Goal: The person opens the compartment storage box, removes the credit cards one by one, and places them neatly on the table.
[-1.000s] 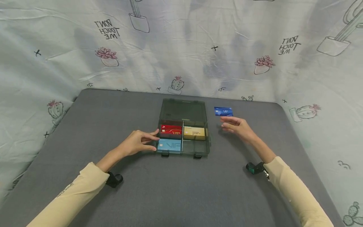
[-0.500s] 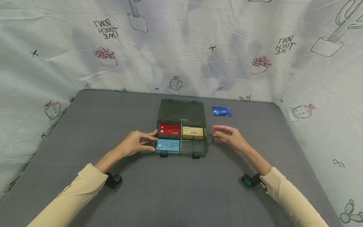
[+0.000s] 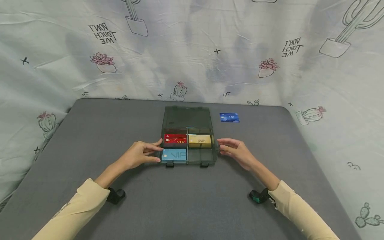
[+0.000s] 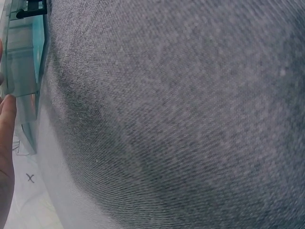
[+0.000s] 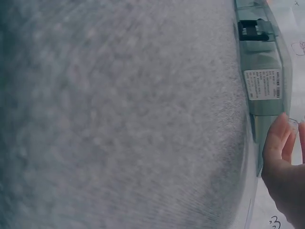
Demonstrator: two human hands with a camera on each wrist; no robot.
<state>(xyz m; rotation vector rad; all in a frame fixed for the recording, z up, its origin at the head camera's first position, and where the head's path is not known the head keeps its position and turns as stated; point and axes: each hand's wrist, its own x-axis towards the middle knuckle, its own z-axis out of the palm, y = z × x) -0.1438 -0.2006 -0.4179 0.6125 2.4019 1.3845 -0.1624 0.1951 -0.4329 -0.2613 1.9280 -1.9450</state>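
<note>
A dark translucent compartment box (image 3: 202, 156) stands on the grey table with its lid (image 3: 187, 116) laid open toward the back. Inside it lie a red VIP card (image 3: 175, 138) at back left, a gold card (image 3: 200, 140) at back right, and a light blue VIP card (image 3: 174, 155) at front left. Thumb and fingertips of my left hand (image 3: 141, 154) rest spread along the box's left side. On the other side, my right hand (image 3: 238, 151) has its fingertips right at the box's right wall, around a small clear tab (image 5: 293, 125) in the right wrist view.
A dark blue VIP card (image 3: 229, 117) lies flat on the table (image 3: 186, 200), to the right of the lid. Behind and beside the table hangs a pale curtain (image 3: 186, 60) printed with cacti. Two black latches stick out at the box's front edge.
My right hand has come down and left from near the dark blue card to the box's right side. My left hand stays at the box's left side. The head view has shifted slightly.
</note>
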